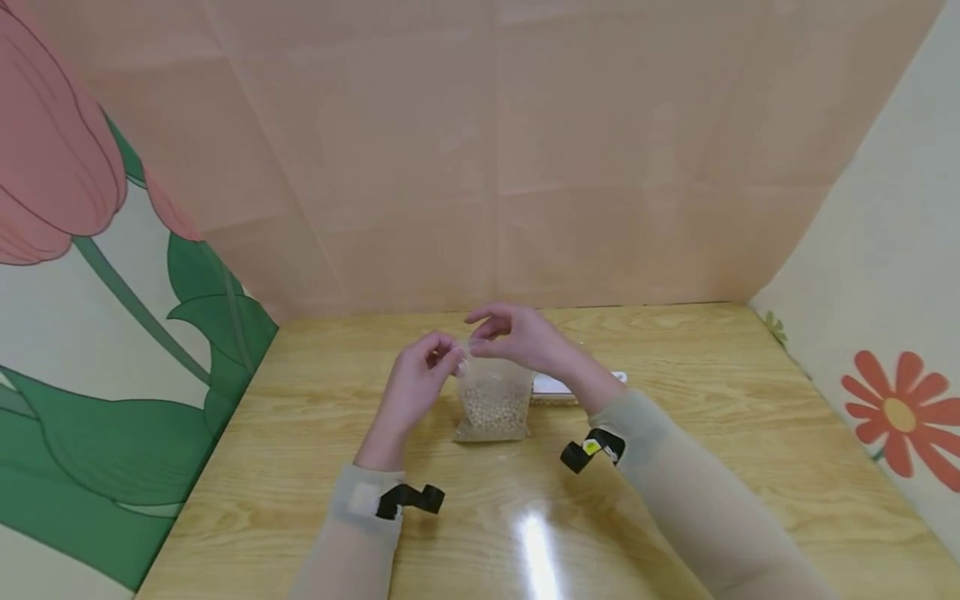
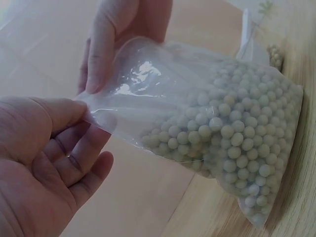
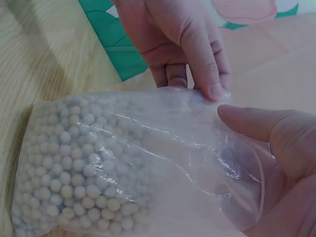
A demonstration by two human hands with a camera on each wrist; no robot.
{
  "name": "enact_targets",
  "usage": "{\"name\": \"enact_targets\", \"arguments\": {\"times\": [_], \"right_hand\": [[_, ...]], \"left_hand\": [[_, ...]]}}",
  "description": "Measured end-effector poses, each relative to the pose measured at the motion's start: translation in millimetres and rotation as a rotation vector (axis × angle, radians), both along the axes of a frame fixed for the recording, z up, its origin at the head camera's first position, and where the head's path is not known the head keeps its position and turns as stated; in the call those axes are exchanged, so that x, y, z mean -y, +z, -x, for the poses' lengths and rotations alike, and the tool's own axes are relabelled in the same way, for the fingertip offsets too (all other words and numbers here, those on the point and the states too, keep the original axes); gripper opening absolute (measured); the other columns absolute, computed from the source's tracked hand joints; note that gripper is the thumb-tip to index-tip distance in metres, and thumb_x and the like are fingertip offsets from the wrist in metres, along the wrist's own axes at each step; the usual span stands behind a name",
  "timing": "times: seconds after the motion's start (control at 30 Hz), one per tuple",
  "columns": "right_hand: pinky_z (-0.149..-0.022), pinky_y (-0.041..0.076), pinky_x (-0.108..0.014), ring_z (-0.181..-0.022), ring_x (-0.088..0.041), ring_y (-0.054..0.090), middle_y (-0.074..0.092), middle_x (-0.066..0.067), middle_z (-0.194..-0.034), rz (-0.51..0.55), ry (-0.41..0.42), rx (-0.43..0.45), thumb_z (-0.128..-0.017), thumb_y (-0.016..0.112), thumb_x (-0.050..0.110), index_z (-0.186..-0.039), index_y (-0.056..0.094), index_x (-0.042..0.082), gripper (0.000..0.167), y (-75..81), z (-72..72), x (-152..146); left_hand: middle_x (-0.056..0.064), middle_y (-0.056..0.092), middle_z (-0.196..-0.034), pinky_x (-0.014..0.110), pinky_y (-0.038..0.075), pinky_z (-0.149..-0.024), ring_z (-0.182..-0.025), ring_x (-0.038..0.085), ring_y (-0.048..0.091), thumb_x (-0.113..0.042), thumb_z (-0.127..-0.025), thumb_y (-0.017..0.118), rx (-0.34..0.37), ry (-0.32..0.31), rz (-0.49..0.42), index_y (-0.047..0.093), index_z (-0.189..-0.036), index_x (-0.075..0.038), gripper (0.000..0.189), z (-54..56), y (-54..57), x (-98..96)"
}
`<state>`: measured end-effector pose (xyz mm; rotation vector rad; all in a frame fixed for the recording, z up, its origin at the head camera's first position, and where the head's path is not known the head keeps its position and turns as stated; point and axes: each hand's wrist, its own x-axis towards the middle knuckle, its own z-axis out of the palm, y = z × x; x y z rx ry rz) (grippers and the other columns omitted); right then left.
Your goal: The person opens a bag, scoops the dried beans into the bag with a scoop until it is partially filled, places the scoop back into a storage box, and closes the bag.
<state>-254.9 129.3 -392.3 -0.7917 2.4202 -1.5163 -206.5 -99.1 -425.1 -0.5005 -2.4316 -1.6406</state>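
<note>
A clear plastic bag (image 1: 492,408) stands on the table, its lower part filled with small round pale beads (image 2: 247,143). The upper part of the bag is slack see-through film. With thumb and fingers my left hand (image 1: 422,367) pinches one top corner of the bag. My right hand (image 1: 525,340) holds the top edge close by, its thumb (image 3: 247,121) near that same corner. Some right fingers lie behind the film and show only dimly through it in the right wrist view. The two hands are close together above the bag.
Behind the bag to the right lies a white flat object (image 1: 551,385), partly hidden by the right forearm, with more beads (image 2: 275,57) at it. The wooden table (image 1: 300,400) meets a pink wall covering (image 1: 390,208) at the back. Flower-patterned panels stand at both sides.
</note>
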Motion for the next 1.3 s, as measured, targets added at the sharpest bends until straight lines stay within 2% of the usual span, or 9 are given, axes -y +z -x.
{"name": "enact_targets", "arguments": {"times": [0.23, 0.33, 0.5, 0.67, 0.9, 1.07, 1.3], "right_hand": [[-0.095, 0.060, -0.044, -0.101, -0.020, 0.076, 0.080, -0.001, -0.106, -0.041, -0.004, -0.009, -0.101, 0.083, 0.013, -0.136, 0.072, 0.010, 0.037, 5.3, 0.5, 5.0], [-0.093, 0.061, -0.043, -0.100, -0.021, 0.076, 0.080, -0.002, -0.103, -0.042, -0.011, -0.014, -0.100, 0.083, 0.010, -0.127, 0.073, 0.009, 0.029, 9.0, -0.2, 8.0], [-0.091, 0.060, -0.039, -0.101, -0.023, 0.076, 0.078, -0.006, -0.101, 0.010, -0.012, 0.032, -0.100, 0.082, 0.006, -0.108, 0.067, 0.006, 0.017, 9.8, -0.5, 10.0], [-0.090, 0.061, -0.037, -0.104, -0.025, 0.078, 0.077, -0.010, -0.099, 0.066, 0.004, 0.050, -0.100, 0.079, 0.001, -0.099, 0.060, 0.005, 0.020, 6.2, 0.4, 10.4], [-0.093, 0.061, -0.040, -0.108, -0.026, 0.077, 0.077, -0.010, -0.103, 0.060, 0.005, 0.036, -0.101, 0.077, -0.002, -0.092, 0.051, 0.007, 0.029, 6.2, -2.0, 13.6], [-0.092, 0.062, -0.038, -0.107, -0.025, 0.077, 0.078, -0.009, -0.102, 0.060, -0.008, 0.043, -0.101, 0.078, -0.001, -0.089, 0.048, 0.008, 0.034, 4.5, -2.2, 14.0], [-0.088, 0.059, -0.037, -0.109, -0.025, 0.078, 0.079, -0.009, -0.102, 0.050, 0.015, 0.047, -0.101, 0.079, 0.003, -0.088, 0.045, 0.009, 0.037, 0.8, -0.3, 8.0]], "left_hand": [[0.008, 0.073, -0.097, 0.031, 0.052, -0.072, -0.089, 0.026, 0.070, -0.017, -0.110, 0.069, 0.018, 0.003, -0.006, 0.075, -0.107, -0.009, 0.011, -1.4, 0.3, -0.7], [0.007, 0.073, -0.096, 0.032, 0.054, -0.075, -0.089, 0.025, 0.070, -0.017, -0.110, 0.070, 0.020, 0.011, -0.008, 0.075, -0.107, -0.009, 0.010, -1.4, 0.4, -1.0], [0.006, 0.072, -0.096, 0.032, 0.055, -0.076, -0.089, 0.023, 0.070, -0.017, -0.110, 0.069, 0.022, 0.015, -0.003, 0.074, -0.106, -0.010, 0.010, -1.2, 0.5, -1.5], [0.005, 0.072, -0.096, 0.033, 0.055, -0.074, -0.089, 0.023, 0.070, -0.018, -0.111, 0.068, 0.020, 0.012, 0.004, 0.074, -0.106, -0.010, 0.011, -0.6, 0.8, -1.9], [0.005, 0.072, -0.097, 0.034, 0.055, -0.073, -0.090, 0.023, 0.071, -0.020, -0.111, 0.068, 0.043, 0.022, 0.016, 0.074, -0.107, -0.011, 0.011, -0.4, 0.5, -2.1], [0.005, 0.073, -0.097, 0.033, 0.055, -0.073, -0.089, 0.022, 0.072, -0.018, -0.111, 0.068, 0.028, 0.023, 0.015, 0.074, -0.107, -0.010, 0.010, -0.4, 0.0, -1.9], [0.006, 0.074, -0.097, 0.032, 0.054, -0.072, -0.089, 0.023, 0.072, -0.017, -0.111, 0.068, 0.009, 0.011, 0.025, 0.075, -0.107, -0.008, 0.012, -0.7, 0.3, -2.3]]}}
